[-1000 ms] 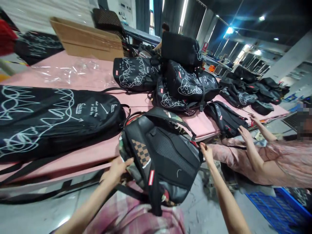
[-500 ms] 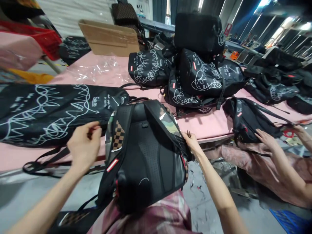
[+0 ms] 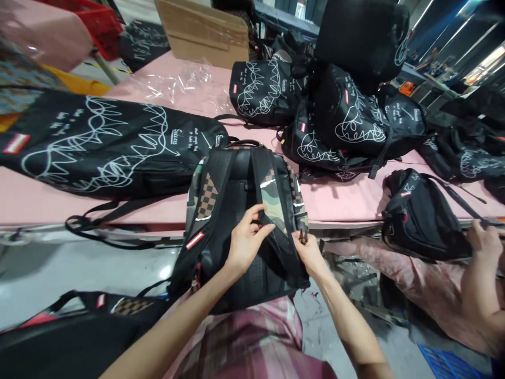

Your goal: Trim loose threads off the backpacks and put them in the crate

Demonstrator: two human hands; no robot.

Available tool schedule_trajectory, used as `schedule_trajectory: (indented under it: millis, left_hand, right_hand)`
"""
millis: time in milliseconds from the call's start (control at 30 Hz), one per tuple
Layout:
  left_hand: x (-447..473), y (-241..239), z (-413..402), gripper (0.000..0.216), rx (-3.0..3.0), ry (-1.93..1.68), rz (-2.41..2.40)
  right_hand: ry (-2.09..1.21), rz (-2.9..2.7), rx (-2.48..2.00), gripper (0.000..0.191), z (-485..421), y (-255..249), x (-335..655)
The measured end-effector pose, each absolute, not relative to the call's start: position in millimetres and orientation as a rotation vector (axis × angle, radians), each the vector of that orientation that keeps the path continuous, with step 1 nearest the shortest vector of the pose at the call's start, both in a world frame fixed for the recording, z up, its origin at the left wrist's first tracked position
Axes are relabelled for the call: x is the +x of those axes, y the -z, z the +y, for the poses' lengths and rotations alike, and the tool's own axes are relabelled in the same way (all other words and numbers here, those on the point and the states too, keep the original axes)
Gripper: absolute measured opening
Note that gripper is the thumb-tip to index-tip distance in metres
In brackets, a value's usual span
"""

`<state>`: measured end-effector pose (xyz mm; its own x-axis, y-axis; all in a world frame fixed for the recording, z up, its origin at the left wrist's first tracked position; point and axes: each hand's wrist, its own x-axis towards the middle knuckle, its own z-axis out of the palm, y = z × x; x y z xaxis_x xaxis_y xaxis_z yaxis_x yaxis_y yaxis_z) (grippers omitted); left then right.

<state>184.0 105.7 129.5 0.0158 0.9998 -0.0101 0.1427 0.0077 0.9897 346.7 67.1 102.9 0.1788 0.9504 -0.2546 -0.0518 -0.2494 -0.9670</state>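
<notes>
A black backpack (image 3: 240, 197) with camouflage and brown-checked panels leans against the table edge over my lap, its back and straps facing me. My left hand (image 3: 248, 239) is on its right shoulder strap (image 3: 272, 200), fingers curled at the strap's inner edge and thumb over its face. My right hand (image 3: 311, 255) is closed at the same strap's outer side, low on the bag. Small dark pointed tips, like those of thread snips (image 3: 303, 237), stick out of that hand; the rest of the tool is hidden.
Black backpacks with white scribbles (image 3: 130, 147) lie on the pink table (image 3: 165, 210), with more stacked (image 3: 351, 110) at the back right. Behind are clear plastic wrap (image 3: 177, 81) and a cardboard box (image 3: 205, 34). A co-worker's hand (image 3: 485, 242) holds another black bag (image 3: 426, 216) at right.
My left hand has moved right, from beside the backpack onto its right strap. My right hand stays on that side, slightly lower. The view has shifted, and the co-worker's hand has moved.
</notes>
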Motion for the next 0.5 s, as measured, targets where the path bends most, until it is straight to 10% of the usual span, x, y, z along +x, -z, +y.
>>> schedule_trajectory:
  millis: [233, 500]
  left_hand:
    - [180.8, -118.5, 134.3, 0.013, 1.549, -1.039, 1.307]
    - [177.7, -130.9, 133.0, 0.042, 0.912, -0.908, 1.145]
  right_hand:
    - [-0.986, -1.103, -1.559, 0.041, 86.0, -84.8, 357.5]
    - [-0.447, -1.758, -1.452, 0.029, 86.6, -122.2, 382.4]
